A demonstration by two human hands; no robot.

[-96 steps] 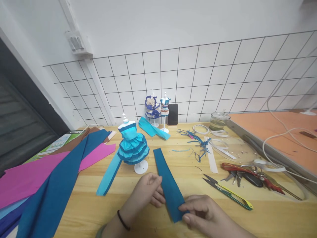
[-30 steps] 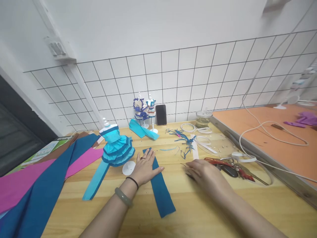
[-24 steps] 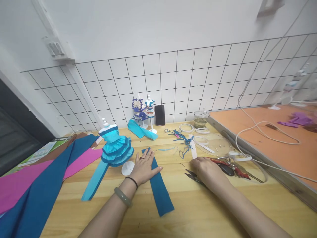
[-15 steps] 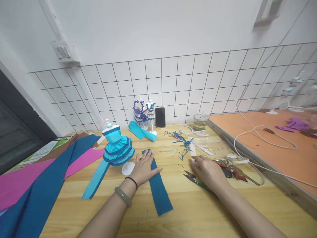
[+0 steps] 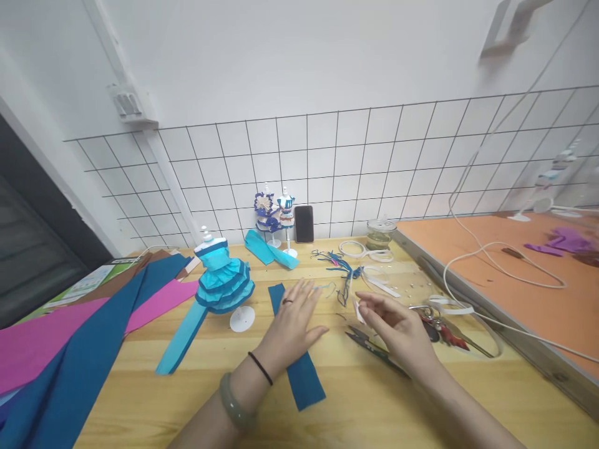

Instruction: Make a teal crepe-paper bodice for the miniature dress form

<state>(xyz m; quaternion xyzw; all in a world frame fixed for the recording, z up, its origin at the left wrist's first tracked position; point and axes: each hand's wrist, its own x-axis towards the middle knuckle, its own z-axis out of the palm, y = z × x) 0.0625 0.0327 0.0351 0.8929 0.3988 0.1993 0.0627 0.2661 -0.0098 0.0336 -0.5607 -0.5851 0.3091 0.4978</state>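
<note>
- We see the ruffled turquoise dress (image 5: 224,284), trimmed in dark blue, already on its small white stand (image 5: 242,318) at left.
- The blue strip (image 5: 305,383) lies loose, center, attached to nothing; how much is left, we cannot tell.
- Over it spreads the left hand (image 5: 292,327), its grip released; the right hand (image 5: 400,327) appears to pinch a white strip (image 5: 359,312) beside the snips (image 5: 374,353).
- We look across a wooden tabletop (image 5: 224,405) toward a white, grid-lined wall (image 5: 327,62), an orange surface (image 5: 472,240) right.

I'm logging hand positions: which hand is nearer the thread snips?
Right. The right hand is close beside the thread snips, partly hiding them; the left hand is farther off to their left, over the dark blue strip.
</note>
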